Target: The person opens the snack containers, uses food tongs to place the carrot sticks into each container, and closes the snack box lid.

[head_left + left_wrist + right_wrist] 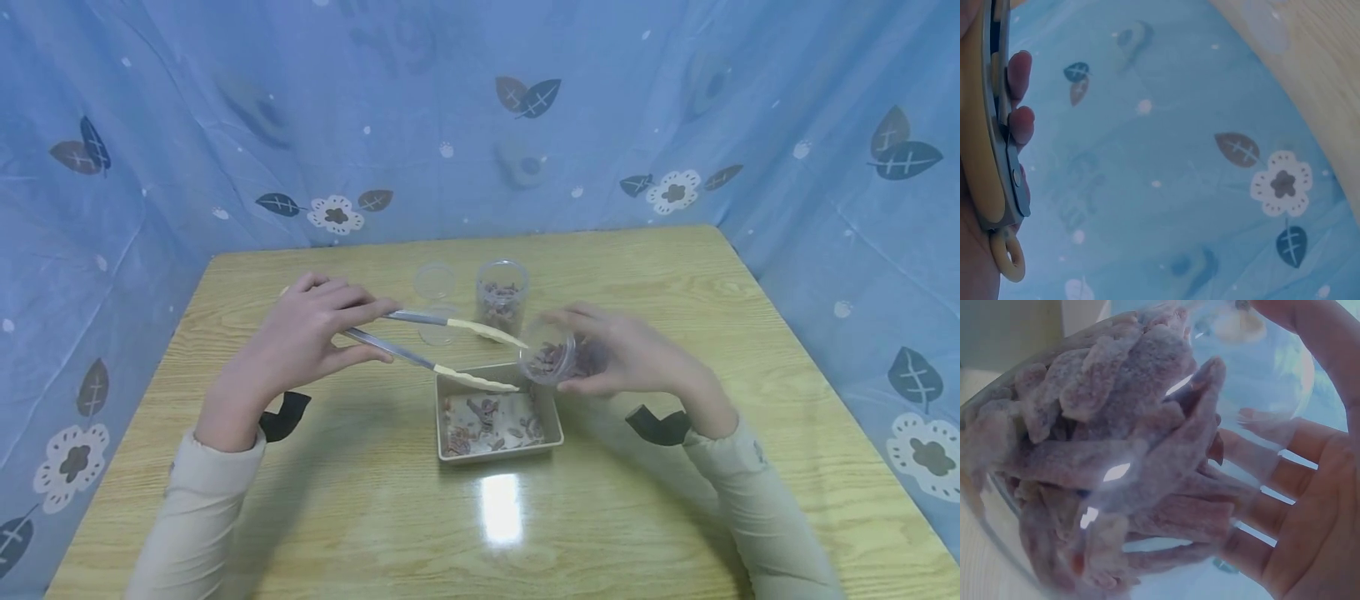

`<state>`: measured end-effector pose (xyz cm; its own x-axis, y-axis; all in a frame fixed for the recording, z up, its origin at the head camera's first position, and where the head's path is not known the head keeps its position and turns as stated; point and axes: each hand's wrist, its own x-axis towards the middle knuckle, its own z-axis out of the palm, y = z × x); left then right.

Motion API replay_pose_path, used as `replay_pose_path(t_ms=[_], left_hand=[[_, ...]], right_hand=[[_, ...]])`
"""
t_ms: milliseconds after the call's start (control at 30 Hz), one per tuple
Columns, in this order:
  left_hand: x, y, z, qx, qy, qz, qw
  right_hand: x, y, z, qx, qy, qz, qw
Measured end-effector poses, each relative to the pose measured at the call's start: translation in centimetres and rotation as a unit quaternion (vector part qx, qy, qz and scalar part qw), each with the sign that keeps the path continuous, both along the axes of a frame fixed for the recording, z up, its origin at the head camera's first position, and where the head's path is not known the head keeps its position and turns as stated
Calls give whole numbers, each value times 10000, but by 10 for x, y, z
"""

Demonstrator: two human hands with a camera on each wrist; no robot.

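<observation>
My left hand (pixel 300 333) grips tongs (pixel 401 351) with metal arms and cream tips. The tips are spread apart, the upper one near the mouth of a clear jar (pixel 546 357) and the lower one over the tray. In the left wrist view the tongs' handle (pixel 979 131) lies in the palm, a pull ring at its end. My right hand (pixel 637 354) holds the jar tilted toward the beige tray (pixel 498 456). Wrinkled purplish-brown dried strips (pixel 1122 437) fill part of the jar. Similar pieces (pixel 486 412) lie scattered in the tray.
A second clear jar (pixel 501 287) with similar pieces stands upright behind the tray. Two clear round lids (pixel 434 281) lie left of it on the wooden table (pixel 360 517). A blue patterned curtain (pixel 450 125) hangs behind and at both sides.
</observation>
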<state>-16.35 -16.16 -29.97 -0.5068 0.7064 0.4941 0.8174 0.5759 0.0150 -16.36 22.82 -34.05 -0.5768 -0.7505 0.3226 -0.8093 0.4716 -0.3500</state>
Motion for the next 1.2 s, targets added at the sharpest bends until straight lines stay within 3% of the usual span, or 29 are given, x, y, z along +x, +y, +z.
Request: replay_pose_path(t_ms=[233,600,867,1200], left_hand=[[6,-9,-11,-536,-195,80,9983],[11,-1,-23,-1420,-740,121,9870],[9,12,-12,-1875,-505,-35,9810],[10,37,3,-2790,-73,-8,9603]], right_hand=[[-9,10,-1,-436,-326,-131,9984],[-6,12,3,-453,-443,-267,9976],[-4,10,4,-453,-292,-150,9984],[-1,6,5,-476,-284,-75,9984]])
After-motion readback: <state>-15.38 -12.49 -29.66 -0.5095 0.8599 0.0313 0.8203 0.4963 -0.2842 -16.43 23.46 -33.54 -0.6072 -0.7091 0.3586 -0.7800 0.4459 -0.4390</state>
